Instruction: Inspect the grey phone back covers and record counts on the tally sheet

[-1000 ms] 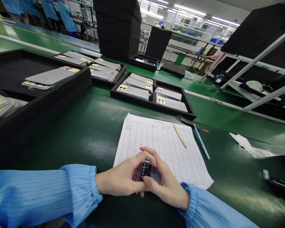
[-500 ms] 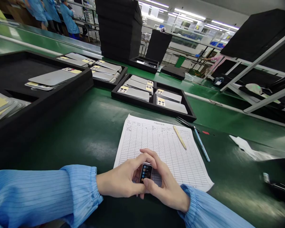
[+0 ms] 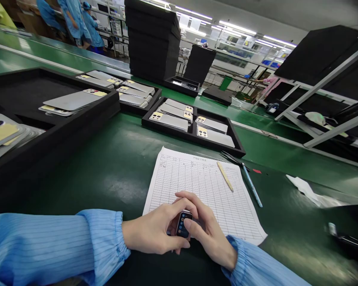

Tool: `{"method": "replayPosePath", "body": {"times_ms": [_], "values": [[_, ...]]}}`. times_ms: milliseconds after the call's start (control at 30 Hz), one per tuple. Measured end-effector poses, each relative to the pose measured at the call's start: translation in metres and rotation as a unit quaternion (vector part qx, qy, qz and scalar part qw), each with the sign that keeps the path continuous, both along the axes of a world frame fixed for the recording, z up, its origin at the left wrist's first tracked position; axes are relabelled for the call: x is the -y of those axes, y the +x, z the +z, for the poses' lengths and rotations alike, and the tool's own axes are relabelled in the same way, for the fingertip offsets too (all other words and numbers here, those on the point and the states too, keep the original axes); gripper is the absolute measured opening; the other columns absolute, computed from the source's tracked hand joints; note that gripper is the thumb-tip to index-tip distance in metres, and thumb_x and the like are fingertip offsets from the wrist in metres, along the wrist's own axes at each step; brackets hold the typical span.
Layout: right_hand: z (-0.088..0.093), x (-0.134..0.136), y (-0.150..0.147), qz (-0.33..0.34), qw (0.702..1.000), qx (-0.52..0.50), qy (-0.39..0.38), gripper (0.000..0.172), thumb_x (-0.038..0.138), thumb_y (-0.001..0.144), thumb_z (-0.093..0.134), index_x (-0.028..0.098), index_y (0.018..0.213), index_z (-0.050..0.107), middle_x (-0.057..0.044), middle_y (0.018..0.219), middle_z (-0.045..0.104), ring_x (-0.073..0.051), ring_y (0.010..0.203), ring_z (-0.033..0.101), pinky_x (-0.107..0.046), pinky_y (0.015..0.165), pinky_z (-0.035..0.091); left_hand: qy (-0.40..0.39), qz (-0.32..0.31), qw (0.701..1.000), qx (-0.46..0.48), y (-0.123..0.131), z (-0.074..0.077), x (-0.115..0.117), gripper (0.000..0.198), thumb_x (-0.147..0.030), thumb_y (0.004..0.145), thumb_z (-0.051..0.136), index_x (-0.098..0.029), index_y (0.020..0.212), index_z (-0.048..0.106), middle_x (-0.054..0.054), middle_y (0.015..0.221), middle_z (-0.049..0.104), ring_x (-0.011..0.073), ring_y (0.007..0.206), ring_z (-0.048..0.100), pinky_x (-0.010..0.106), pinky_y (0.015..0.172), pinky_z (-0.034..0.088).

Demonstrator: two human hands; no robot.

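Note:
A small smartwatch (image 3: 181, 225) with a lit screen of coloured icons sits between both my hands, low over the near edge of a printed form sheet (image 3: 203, 182). My left hand (image 3: 155, 232) curls round its left side and holds it. My right hand (image 3: 207, 230) wraps the right side, its thumb resting on the screen. Both arms wear blue striped sleeves.
On the form lie a tan stick (image 3: 225, 176) and beside it a blue pen (image 3: 252, 186). Black trays (image 3: 193, 137) of grey phone back covers stand beyond and at left (image 3: 62, 131). A white wipe (image 3: 307, 186) lies right. People in blue work far left.
The camera view has dipped slightly. My right thumb has slid up onto the watch screen and the watch sits a little lower; both hands stay wrapped round it.

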State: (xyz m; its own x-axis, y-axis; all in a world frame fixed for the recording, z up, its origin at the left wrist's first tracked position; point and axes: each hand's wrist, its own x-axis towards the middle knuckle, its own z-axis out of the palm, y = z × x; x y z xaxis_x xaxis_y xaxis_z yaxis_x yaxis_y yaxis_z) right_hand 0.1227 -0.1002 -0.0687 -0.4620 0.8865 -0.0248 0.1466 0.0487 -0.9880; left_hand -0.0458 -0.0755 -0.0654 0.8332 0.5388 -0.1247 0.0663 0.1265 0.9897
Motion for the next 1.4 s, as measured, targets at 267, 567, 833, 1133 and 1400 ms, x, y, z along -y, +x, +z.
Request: {"method": "replayPosePath", "body": {"times_ms": [267,567,833,1133,1400], "values": [[0.0,0.001,0.001,-0.004,0.999,0.013,0.044,0.046,0.037,0.084,0.047,0.023,0.127,0.039,-0.007,0.109,0.054,-0.024,0.097,0.056,-0.039,0.087,0.045,0.004,0.01,1.0,-0.022,-0.001,0.002,0.0,0.033,-0.012,0.075,0.057,-0.022,0.102,0.042,0.0,0.091,0.052,0.0065,0.056,0.054,0.023,0.055,0.049],[-0.004,0.002,0.0,-0.013,0.997,0.034,0.065,0.061,0.023,0.076,0.049,0.023,0.134,0.029,-0.008,0.132,0.041,-0.025,0.122,0.038,-0.042,0.099,0.034,0.0,0.029,0.999,0.015,0.0,-0.006,0.002,0.033,-0.005,0.075,0.05,-0.022,0.1,0.038,-0.002,0.081,0.049,0.0097,0.061,0.053,0.029,0.062,0.05],[-0.004,0.004,-0.004,-0.031,0.996,0.062,0.063,0.063,0.02,0.072,0.05,0.019,0.132,0.031,-0.009,0.13,0.043,-0.025,0.12,0.04,-0.043,0.101,0.033,0.077,0.041,0.996,0.0,0.001,-0.01,0.004,0.038,-0.003,0.073,0.049,-0.021,0.105,0.038,0.002,0.089,0.052,0.0145,0.069,0.055,0.027,0.057,0.047],[-0.004,0.004,-0.004,-0.028,0.995,0.064,0.067,0.062,0.02,0.072,0.05,0.02,0.131,0.032,-0.008,0.129,0.044,-0.024,0.12,0.041,-0.041,0.101,0.033,0.079,0.029,0.996,0.002,0.001,-0.008,0.003,0.039,-0.003,0.073,0.048,-0.021,0.105,0.037,0.0,0.084,0.051,0.0133,0.065,0.054,0.026,0.054,0.045],[-0.002,0.005,-0.004,-0.02,0.996,0.052,0.07,0.062,0.018,0.071,0.049,0.021,0.131,0.032,-0.007,0.127,0.045,-0.023,0.117,0.044,-0.04,0.099,0.035,0.071,0.033,0.997,0.005,0.001,-0.007,0.002,0.038,-0.002,0.071,0.049,-0.021,0.101,0.039,0.001,0.087,0.051,0.0134,0.068,0.054,0.026,0.055,0.046]]}}
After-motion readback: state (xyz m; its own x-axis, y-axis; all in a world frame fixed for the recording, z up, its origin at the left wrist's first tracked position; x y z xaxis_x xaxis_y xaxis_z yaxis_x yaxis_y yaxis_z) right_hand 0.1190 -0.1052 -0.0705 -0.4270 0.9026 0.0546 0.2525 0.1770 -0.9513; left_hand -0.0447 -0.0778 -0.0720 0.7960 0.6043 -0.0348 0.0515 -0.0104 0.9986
